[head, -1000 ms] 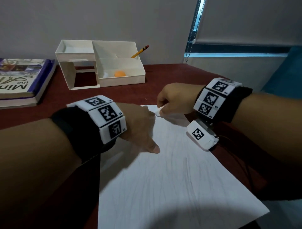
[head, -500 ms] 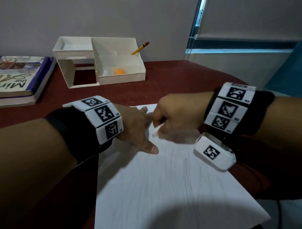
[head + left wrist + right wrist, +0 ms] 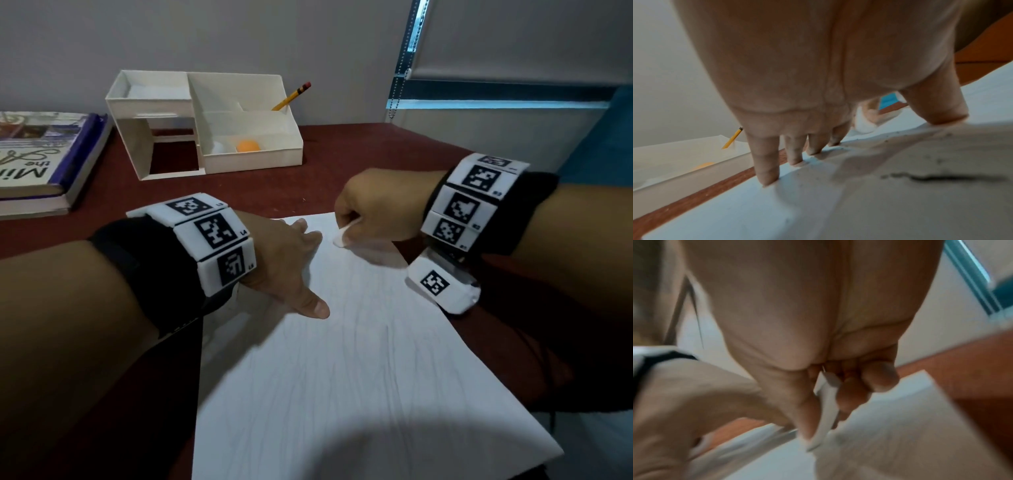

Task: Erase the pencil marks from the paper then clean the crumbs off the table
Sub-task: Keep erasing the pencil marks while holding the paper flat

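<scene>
A white sheet of paper point(image 3: 359, 394) with faint pencil lines lies on the dark red table point(image 3: 342, 164). My left hand point(image 3: 294, 260) presses flat on the sheet's far left part, fingers spread and straight; its fingertips point(image 3: 766, 177) rest near the paper's far edge. My right hand point(image 3: 373, 209) grips a white eraser point(image 3: 342, 234) whose tip touches the paper by the far edge. In the right wrist view the eraser point(image 3: 826, 410) sits pinched between thumb and fingers. Dark crumbs point(image 3: 931, 177) lie on the paper point(image 3: 900, 203) under my left palm.
A white desk organiser point(image 3: 205, 126) stands at the back, holding a yellow pencil point(image 3: 291, 96) and an orange ball point(image 3: 247, 145). Two stacked books point(image 3: 44, 161) lie at the far left. A window blind with a bead chain point(image 3: 399, 82) is at the back right.
My right hand swept the eraser toward my left hand, then back right and away to the paper's far edge. My left hand stayed pressed on the sheet.
</scene>
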Motion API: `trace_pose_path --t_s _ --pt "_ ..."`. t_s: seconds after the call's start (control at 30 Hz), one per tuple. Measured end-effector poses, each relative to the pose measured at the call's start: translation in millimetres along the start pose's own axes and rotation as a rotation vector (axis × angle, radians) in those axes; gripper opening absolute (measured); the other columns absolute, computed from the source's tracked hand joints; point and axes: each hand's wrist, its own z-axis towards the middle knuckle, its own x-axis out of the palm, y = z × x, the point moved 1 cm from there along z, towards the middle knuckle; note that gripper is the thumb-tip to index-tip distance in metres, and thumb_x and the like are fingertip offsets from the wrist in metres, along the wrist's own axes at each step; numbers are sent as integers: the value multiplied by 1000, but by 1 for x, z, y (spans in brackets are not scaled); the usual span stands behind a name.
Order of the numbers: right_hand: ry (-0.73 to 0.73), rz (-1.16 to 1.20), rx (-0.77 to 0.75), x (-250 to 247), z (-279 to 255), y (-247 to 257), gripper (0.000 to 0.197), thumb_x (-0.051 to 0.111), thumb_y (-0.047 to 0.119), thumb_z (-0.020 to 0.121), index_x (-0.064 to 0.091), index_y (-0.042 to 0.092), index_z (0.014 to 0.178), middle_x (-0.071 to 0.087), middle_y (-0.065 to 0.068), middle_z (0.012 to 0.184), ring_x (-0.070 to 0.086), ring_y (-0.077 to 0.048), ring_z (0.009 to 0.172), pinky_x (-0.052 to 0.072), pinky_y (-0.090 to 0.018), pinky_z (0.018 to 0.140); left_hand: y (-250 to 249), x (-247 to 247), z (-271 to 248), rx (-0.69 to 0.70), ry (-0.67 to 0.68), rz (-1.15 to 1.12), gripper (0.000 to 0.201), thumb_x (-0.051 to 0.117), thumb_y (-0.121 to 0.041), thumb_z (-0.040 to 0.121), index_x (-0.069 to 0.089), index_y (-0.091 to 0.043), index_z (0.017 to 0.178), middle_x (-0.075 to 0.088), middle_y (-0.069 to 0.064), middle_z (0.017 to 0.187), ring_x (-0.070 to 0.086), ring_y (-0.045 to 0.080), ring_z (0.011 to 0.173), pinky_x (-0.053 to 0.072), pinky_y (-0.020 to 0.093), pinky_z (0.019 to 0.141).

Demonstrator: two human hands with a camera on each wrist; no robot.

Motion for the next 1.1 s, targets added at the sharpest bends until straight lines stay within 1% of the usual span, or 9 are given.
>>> trace_pose_path --t_s 0.17,0.27,0.37,0.47,0.57,0.7,0.8,1.0,1.1 --pt "132 92 -108 6 -13 24 19 69 42 88 73 24 87 68 10 74 63 -4 68 54 -26 64 4 2 0 41 3 -81 108 57 -79 73 0 -38 155 -1 -4 165 26 22 146 29 41 114" --pt "26 43 -1 3 4 13 22 67 41 88 72 20 82 68 5 74 64 -12 70 57 -31 67 3 2 2 2 -1 -55 114 54 -79 74 -7 -30 156 -5 -5 165 21 22 148 25 41 115" --pt "-58 -55 69 4 18 7 21 64 35 88 70 17 78 67 0 76 66 -23 72 60 -41 70 4 2 3 -53 -6 -84 125 58 -82 69 -10 -24 155 20 0 162 36 24 141 33 38 109" --pt "50 -7 -81 7 8 25 16 64 31 88 71 18 82 68 1 75 64 -16 69 56 -31 64 8 4 5 -1 -8 -133 122 62 -82 65 -1 -30 155 39 0 153 47 23 132 38 36 108" --pt "42 6 -85 0 6 16 18 66 33 91 70 18 83 64 5 75 59 -13 69 45 -22 56 6 2 3 8 -3 -110 116 60 -79 69 2 -27 156 17 -3 163 40 23 138 35 39 110" --pt "-20 -24 10 4 7 0 20 65 42 89 71 24 83 65 8 76 62 -10 72 53 -29 62 0 -1 0 -32 15 -27 114 55 -79 74 0 -22 156 -5 -5 165 26 22 146 28 43 115" --pt "128 95 -79 8 -11 15 20 67 49 87 70 29 82 68 14 75 64 -2 69 56 -26 66 4 1 4 -11 20 -23 119 53 -84 69 -7 -29 156 -8 -7 164 18 21 149 23 44 118" --pt "-31 -4 42 5 -4 -4 25 65 46 89 71 22 83 68 6 82 62 -13 73 57 -35 67 6 4 8 -10 25 18 123 51 -86 68 -8 -24 156 -9 -9 164 19 20 149 26 46 117" --pt "118 48 -43 8 -18 11 24 66 48 89 71 25 85 69 9 78 64 -8 71 57 -28 65 6 3 8 -7 37 4 124 53 -86 67 -10 -27 156 -11 -8 164 15 21 150 23 48 118"
